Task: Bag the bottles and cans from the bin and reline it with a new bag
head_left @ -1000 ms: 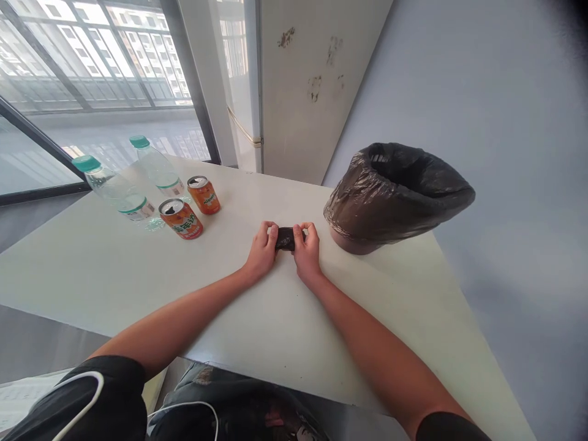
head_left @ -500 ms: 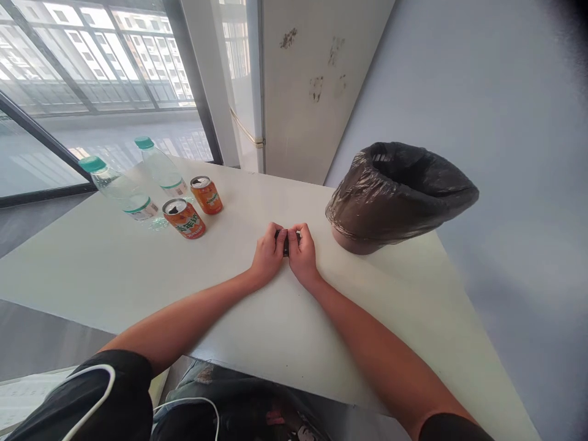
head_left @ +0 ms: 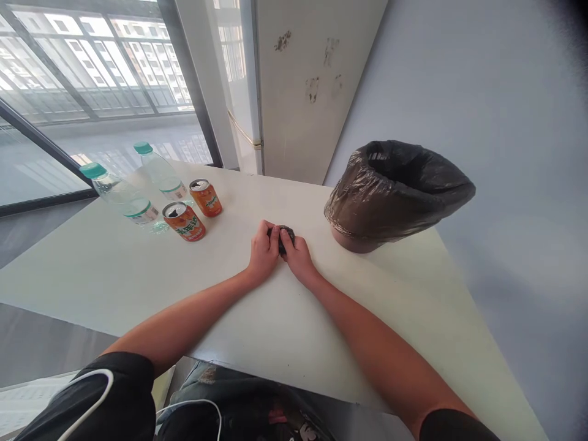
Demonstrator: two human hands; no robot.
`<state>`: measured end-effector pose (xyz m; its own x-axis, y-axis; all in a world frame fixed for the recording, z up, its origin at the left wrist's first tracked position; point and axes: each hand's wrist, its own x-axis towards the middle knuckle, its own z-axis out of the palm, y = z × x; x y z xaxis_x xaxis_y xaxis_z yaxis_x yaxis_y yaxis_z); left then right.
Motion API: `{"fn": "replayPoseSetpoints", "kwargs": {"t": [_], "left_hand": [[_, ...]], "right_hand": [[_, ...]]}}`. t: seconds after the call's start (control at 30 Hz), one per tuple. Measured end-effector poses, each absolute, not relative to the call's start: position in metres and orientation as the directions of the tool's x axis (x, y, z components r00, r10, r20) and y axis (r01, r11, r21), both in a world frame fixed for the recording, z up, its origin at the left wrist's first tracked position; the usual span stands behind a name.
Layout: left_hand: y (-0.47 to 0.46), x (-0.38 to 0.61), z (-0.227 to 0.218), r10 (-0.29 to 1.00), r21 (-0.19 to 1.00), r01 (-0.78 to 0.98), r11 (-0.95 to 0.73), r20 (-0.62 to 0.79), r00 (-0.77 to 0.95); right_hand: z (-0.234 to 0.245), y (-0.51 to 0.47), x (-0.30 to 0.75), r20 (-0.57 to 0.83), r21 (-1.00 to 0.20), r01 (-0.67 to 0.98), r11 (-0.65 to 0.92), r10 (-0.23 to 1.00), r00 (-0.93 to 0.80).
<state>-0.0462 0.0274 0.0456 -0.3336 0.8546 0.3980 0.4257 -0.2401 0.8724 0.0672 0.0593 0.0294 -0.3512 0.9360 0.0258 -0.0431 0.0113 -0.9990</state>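
Near the middle of the white table [head_left: 257, 324], my left hand [head_left: 265, 250] and my right hand [head_left: 298, 256] are together. Between them is a small, dark, crumpled-looking black bundle [head_left: 287, 239]. The fingers of both hands are closed around it, with the thumbs on top. Its underside is hidden by my hands, and its exact kind cannot be made out. To the right of my hands stands a bin lined with a black plastic bag [head_left: 362, 202], its mouth facing up and right.
Left of my hands stand two opened orange soda cans, a nearer can [head_left: 184, 223] and a farther can [head_left: 206, 198]. Behind them are two clear bottles with green caps, a nearer bottle [head_left: 120, 195] and a farther bottle [head_left: 162, 171]. A fridge [head_left: 298, 128] rises beyond the table's far edge.
My right hand has turned and shifted slightly around the black bundle, more of which now shows between my thumbs. The view has shifted slightly; cans, bottles and bin stay put.
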Motion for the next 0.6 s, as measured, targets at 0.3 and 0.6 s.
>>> {"fn": "replayPoseSetpoints", "kwargs": {"t": [0.3,0.6], "left_hand": [[0.0257,-0.0453,0.0491,0.888,0.886,0.418,-0.202,0.345,-0.303],[0.031,-0.0505,0.0446,0.931,0.966,0.223,-0.128,0.194,-0.31]], "right_hand": [[0.03,0.0564,0.0711,0.113,-0.993,0.007,0.12,0.953,-0.283],[0.0333,0.0607,0.0706,-0.068,-0.964,-0.239,-0.119,0.975,-0.213]]}}
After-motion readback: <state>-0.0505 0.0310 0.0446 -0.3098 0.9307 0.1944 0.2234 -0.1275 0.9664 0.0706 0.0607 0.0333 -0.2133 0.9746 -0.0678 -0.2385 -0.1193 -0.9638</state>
